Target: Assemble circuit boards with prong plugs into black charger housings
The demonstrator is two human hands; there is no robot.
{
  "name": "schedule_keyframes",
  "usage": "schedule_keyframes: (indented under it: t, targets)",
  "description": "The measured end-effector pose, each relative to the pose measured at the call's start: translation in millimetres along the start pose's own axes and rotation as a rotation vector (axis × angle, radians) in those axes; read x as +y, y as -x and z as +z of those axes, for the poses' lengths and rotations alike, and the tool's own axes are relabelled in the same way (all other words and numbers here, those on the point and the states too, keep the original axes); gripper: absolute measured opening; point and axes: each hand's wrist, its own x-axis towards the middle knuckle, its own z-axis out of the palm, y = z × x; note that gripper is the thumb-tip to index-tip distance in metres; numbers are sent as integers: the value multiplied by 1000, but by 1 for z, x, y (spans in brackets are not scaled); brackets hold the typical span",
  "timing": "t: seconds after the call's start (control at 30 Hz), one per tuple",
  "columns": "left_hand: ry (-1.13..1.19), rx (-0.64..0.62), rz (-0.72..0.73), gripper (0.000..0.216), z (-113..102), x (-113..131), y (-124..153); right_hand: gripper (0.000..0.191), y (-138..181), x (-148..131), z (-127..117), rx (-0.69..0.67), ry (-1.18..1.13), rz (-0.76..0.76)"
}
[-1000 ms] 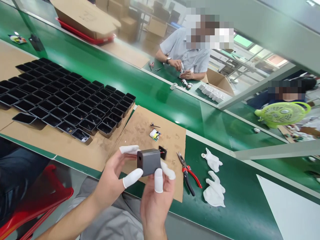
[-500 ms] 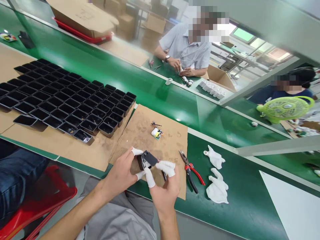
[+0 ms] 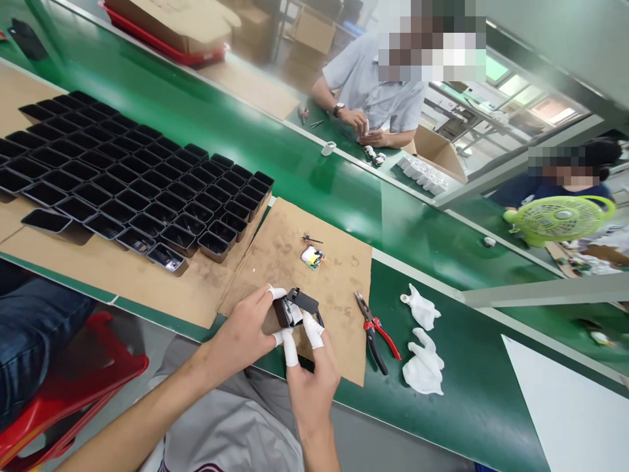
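Both my hands wear white finger cots and meet over the near edge of a brown cardboard sheet (image 3: 339, 262). My left hand (image 3: 248, 331) is closed round a small dark grey box-shaped housing (image 3: 289, 311). My right hand (image 3: 312, 373) pinches a flat dark lid piece (image 3: 305, 300) at the top of that housing. A small white and green circuit board (image 3: 312, 257) lies on the cardboard beyond my hands, with a tiny dark part (image 3: 310, 239) just behind it.
Red-handled pliers (image 3: 374, 331) and two white gloves (image 3: 421, 354) lie to the right on the green belt (image 3: 314, 190). Rows of black housings (image 3: 128, 190) fill the left cardboard. Across the belt a person (image 3: 373, 98) works; another sits beside a green fan (image 3: 560, 219). A red stool (image 3: 73, 387) stands lower left.
The hands came down from in front of me to just above the cardboard. The housing was turned, and the lid piece is now at its top under my right fingers.
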Motion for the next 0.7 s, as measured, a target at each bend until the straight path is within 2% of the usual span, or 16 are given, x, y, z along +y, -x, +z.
schedule_keyframes:
  t: [0.1, 0.2, 0.4, 0.5, 0.57, 0.63, 0.7]
  targets:
    - [14, -19, -7, 52, -3, 2, 0, 31, 3, -4, 6, -12, -25, 72]
    - [35, -39, -10, 48, -6, 6, -2, 30, -9, -10, 6, -26, -74, 142]
    - [75, -47, -30, 45, -9, 14, -5, 28, -29, -16, 3, -197, -252, 250]
    - [73, -42, -23, 49, -9, 12, -5, 31, -22, -9, 4, -125, -247, 268]
    - [62, -37, -22, 52, -7, 10, -4, 43, -18, -2, 1, -24, -227, 272]
    - [53, -30, -14, 53, -6, 8, -4, 55, -20, 2, -6, 40, -224, 224]
    - [44, -39, 3, 53, -5, 7, -3, 57, -30, 2, -16, 13, -203, 122]
